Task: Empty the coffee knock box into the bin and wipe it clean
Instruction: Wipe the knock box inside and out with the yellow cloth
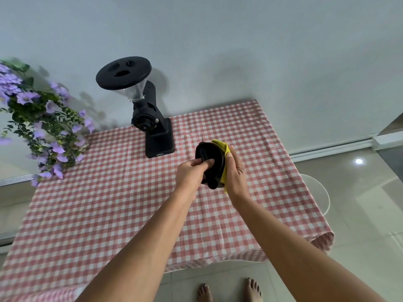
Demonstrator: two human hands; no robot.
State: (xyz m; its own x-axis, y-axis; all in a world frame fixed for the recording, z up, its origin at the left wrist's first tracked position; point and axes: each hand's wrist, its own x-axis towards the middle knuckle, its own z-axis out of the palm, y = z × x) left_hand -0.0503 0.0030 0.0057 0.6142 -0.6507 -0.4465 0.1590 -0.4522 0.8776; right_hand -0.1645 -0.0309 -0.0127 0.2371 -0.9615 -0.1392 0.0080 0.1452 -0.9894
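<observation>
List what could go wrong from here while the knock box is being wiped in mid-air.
1. The knock box is held above the table only by the left hand on its bar; it could slip and drop.
2. Leftover grounds might fall onto the checked tablecloth as the right hand presses the yellow cloth.

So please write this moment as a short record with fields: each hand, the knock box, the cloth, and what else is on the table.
left hand: grips the bar of the knock box
right hand: presses the yellow cloth on the box's outside
knock box: black, round, held above the table, tilted on its side
yellow cloth: between box and right hand
table: pink checked cover
also there: coffee grinder, purple flowers
bin: not in view
</observation>
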